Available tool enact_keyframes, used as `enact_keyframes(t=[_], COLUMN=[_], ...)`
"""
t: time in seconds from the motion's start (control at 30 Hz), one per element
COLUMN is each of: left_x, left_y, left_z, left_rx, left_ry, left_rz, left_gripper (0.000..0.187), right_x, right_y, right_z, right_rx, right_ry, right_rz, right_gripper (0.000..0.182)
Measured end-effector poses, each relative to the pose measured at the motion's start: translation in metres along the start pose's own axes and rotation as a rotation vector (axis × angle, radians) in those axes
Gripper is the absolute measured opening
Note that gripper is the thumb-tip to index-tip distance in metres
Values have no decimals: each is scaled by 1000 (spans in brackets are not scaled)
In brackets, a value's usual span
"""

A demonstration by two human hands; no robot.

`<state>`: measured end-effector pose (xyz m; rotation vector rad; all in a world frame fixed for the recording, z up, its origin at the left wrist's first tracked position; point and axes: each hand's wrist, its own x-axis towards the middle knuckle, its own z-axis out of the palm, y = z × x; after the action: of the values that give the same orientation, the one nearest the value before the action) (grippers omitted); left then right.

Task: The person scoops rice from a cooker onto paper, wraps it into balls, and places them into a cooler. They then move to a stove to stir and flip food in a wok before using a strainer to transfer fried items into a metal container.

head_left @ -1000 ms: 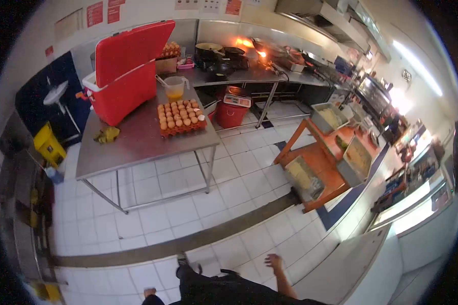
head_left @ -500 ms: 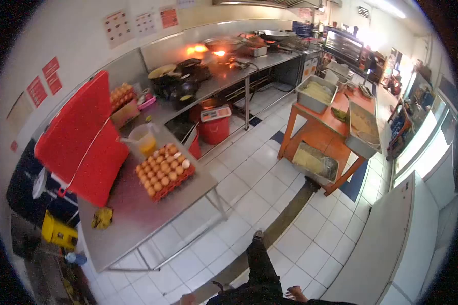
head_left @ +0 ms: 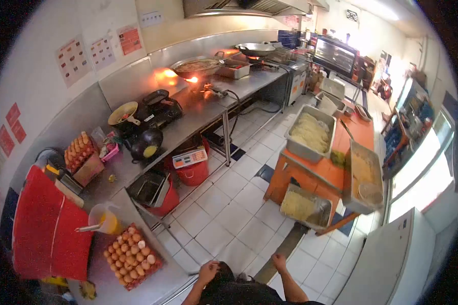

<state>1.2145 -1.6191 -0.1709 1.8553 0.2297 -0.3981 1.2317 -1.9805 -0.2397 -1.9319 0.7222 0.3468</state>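
My left hand (head_left: 207,272) is low in front of my body, its fingers curled in; what it holds, if anything, is too small to tell. To its right, my right hand (head_left: 279,261) hangs over the tiled floor with its fingers closed, and nothing shows in it. Nearest on the left is a steel table (head_left: 163,284) bearing a red tray of brown eggs (head_left: 130,257). Behind the eggs stands a plastic jug (head_left: 107,219) with yellow liquid and a handle sticking out of it.
An orange table (head_left: 310,173) at the right carries a metal tray of pale noodles (head_left: 310,133) and another tray (head_left: 365,178). Flames burn by a large wok (head_left: 197,66) on the back counter. A white cabinet (head_left: 381,259) stands right. A red bucket (head_left: 193,174) holds a scale.
The view has moved forward, so the stove and orange table look nearer and the eggs sit lower left. Both my hands have risen further into view.
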Motion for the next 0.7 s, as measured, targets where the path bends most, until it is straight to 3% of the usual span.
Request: enact_keyframes(t=[0.07,0.1,0.17,0.27,0.3,0.37,0.43,0.47,0.5,0.53,0.57,0.63,0.7], left_x=[48,78,145,274,312,404,508,554,596,662,713,750,815], left_y=[12,11,10,19,68,135,196,246,294,298,332,458,509], left_z=[-16,-28,-49,-85,-96,-111,-107,-102,-95,-74,-62,-36,-1], left_rx=[-115,-126,-86,15,32,84,67,194,271,-62,234,185,157], left_ry=[108,115,163,179,254,207,90,6,-36,-154,-167,-229,-279], left_rz=[-55,-49,-82,-35,32,88,226,193,317,359,551,474,523], left_gripper=[20,20,18,17,17,18,21,24,25,24,23,23,23], right_x=[79,111,174,245,266,292,335,354,378,376,387,424,474], right_y=[-55,-89,-157,-242,-261,-297,-322,-325,-330,-366,-389,-430,-473], right_z=[20,28,35,42,44,38,27,25,32,21,16,2,-12], right_rx=[365,356,255,228,287,269,268,265,270,399,425,453,544], right_ry=[-159,-160,-210,-172,-171,-147,-109,-18,68,82,110,157,193], right_rz=[-124,-134,-366,-327,-335,-360,-372,-353,-335,-287,-253,-207,-124], right_gripper=[31,31,23,23,23,21,20,20,21,20,20,20,18])
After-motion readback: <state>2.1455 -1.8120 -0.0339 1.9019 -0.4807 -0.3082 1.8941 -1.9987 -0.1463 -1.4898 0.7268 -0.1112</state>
